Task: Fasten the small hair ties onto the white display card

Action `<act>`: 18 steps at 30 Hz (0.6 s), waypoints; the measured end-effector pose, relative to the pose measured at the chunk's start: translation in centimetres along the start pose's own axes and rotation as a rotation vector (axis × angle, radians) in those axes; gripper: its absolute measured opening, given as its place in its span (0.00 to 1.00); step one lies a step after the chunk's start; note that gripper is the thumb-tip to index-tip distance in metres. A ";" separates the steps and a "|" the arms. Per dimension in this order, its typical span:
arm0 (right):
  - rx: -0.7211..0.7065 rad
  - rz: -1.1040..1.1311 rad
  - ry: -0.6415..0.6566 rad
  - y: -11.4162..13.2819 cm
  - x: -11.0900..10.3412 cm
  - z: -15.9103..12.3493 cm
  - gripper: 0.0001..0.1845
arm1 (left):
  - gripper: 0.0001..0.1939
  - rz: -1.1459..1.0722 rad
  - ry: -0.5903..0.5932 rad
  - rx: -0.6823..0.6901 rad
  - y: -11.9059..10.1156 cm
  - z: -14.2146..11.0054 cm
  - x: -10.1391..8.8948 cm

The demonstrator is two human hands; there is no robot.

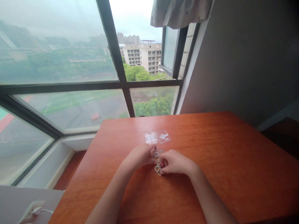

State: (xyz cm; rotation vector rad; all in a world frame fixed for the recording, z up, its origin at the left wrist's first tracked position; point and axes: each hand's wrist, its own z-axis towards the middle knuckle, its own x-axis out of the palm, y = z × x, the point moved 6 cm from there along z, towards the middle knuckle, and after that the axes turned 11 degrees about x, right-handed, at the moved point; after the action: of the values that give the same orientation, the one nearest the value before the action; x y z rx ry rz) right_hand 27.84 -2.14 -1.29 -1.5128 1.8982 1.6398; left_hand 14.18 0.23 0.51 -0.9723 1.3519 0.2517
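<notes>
A loose pile of small pale rings (157, 169), which look like hair ties in white, grey and yellowish tones, lies on the brown wooden table (224, 149). My left hand (141, 155) curves around the pile's left side, thumb and forefinger apart at its edge. On the right side, my right hand (175, 161) has its fingers bent inward, and the thumb tip reaches the lowest rings. Neither hand visibly lifts a ring; some rings are partly hidden by the fingers. Just beyond the pile is a clear plastic box (151, 137) beside a clear square lid (164, 136) with white marks.
A large window (122, 84) with dark frames runs along the far and left sides, one pane swung outward. A curtain (179, 14) hangs at the top. A grey wall (233, 62) stands to the right. At lower left, a plug (36, 211) sits in a wall socket.
</notes>
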 end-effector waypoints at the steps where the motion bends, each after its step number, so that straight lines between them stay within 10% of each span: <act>1: -0.026 -0.002 -0.006 0.4 0.1 0.1 0.07 | 0.16 -0.001 0.001 0.000 0.0 0.0 0.0; 18: 0.010 0.067 -0.285 -0.4 -1.6 0.7 0.07 | 0.08 -0.077 -0.030 0.032 -0.2 -0.3 -0.4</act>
State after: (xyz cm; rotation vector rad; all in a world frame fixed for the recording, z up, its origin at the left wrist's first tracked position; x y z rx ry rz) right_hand 28.54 -0.58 -0.62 -1.1499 1.8151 1.7622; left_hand 14.02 0.05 0.97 -0.9884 1.2846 0.1853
